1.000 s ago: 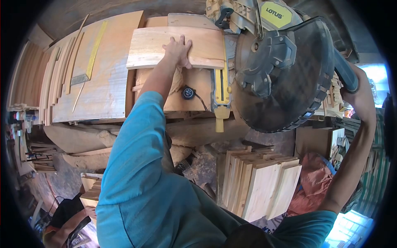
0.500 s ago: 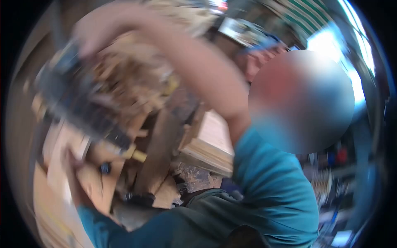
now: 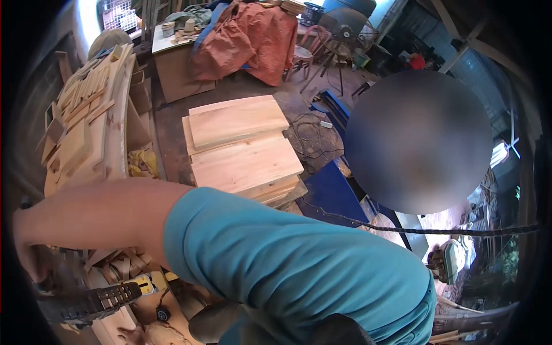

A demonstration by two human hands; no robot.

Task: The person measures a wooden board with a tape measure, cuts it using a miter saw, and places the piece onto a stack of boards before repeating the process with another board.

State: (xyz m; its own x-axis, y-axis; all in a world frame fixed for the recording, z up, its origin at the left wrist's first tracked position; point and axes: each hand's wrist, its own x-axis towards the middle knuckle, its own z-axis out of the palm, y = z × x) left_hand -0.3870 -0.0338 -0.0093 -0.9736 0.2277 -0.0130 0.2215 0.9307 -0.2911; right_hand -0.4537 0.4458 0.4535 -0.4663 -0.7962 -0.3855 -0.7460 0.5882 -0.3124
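Note:
At the far left, my right hand (image 3: 30, 256) reaches down, blurred, with its fingers closed on the handle of a black-and-yellow power tool (image 3: 95, 300). The tool has a slotted black housing and a yellow part at its right end. At the bottom edge, my left hand (image 3: 133, 335) is only partly in view, its fingers against a pale wooden board (image 3: 109, 325). A small black round knob or plug (image 3: 163, 313) with a thin cord lies beside it. Wood offcuts (image 3: 118, 261) lie behind the tool.
Stacked wooden panels (image 3: 244, 164) stand beyond my right arm. A long bench (image 3: 118, 135) at left carries many wood strips. A red tarp (image 3: 247, 43) covers things at the back, near a fan (image 3: 345, 31). A dark cable (image 3: 437, 231) crosses at right; blue panels (image 3: 333, 190) lie nearby.
The view has swung up and round, showing more of the room. My hands and the power tool now sit lower in the picture; my right hand remains on the tool.

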